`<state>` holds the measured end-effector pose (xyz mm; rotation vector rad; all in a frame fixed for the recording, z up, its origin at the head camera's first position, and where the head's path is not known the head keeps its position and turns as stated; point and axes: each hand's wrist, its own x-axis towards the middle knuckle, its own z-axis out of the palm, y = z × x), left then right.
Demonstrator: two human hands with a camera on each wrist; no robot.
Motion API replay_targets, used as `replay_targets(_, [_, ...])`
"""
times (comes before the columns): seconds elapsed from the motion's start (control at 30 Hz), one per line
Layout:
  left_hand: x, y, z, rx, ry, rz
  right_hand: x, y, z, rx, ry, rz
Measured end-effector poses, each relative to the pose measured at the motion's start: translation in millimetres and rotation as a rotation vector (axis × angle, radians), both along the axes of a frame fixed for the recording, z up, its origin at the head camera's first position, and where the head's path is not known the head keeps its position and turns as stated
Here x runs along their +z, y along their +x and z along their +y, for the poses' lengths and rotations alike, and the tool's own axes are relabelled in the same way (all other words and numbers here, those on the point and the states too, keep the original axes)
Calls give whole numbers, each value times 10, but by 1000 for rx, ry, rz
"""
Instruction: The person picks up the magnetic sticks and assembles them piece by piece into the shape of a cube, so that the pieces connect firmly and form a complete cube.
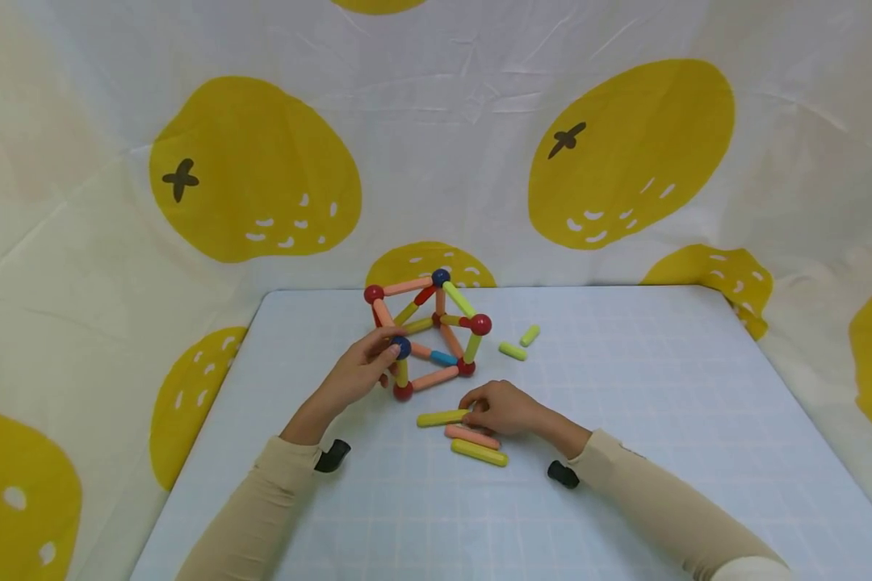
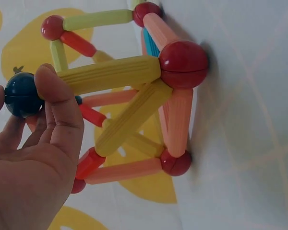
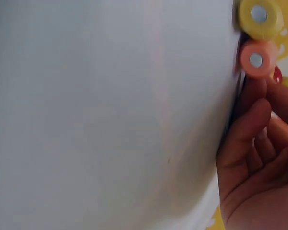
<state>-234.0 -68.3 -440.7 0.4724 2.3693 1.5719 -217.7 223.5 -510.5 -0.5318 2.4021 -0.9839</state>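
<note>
A framework of magnetic rods and balls (image 1: pixel 436 377) stands on the table, with red and blue balls at its corners. My left hand (image 1: pixel 359 367) pinches the blue ball (image 2: pixel 24 95) at its near left upper corner, between thumb and fingers. Below that ball, a yellow rod (image 2: pixel 110 74) leads to a red ball (image 2: pixel 184 64) at table level. In front of the framework, my right hand (image 1: pixel 505 407) grips the right end of a yellow magnetic rod (image 1: pixel 439 418). A salmon rod (image 1: pixel 472 437) and another yellow rod (image 1: pixel 480 453) lie just beside it; the right wrist view hides the gripped rod.
Two short lime-green rods (image 1: pixel 513 351) lie right of the framework on the pale checked table (image 1: pixel 661 387). A white cloth with yellow fruit prints (image 1: pixel 450 161) hangs behind the table's back edge. Black wrist devices (image 1: pixel 563 474) sit below both cuffs.
</note>
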Motion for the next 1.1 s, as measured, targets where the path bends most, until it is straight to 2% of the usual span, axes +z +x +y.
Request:
replay_targets(0.13, [-14, 9, -1, -6, 33, -12, 13, -1, -2, -77, -103, -107])
replay_targets(0.27, [-25, 21, -5, -10, 43, -22, 113, -26, 25, -191, -242, -214])
replay_targets(0.4, [-26, 32, -18, 2, 35, -24, 271, -58, 11, -262, -313, -228])
replay_targets(0.73, [-40, 49, -31, 17, 63, -38, 545, -71, -129, -275, -305, -166])
replay_targets(0.97, [-37, 57, -63, 13, 58, -17, 681, -34, -179, -245, -244, -43])
replay_targets(1.1, [-38, 54, -72, 13, 36, 0, 765, 0, -221, -222, -200, 65])
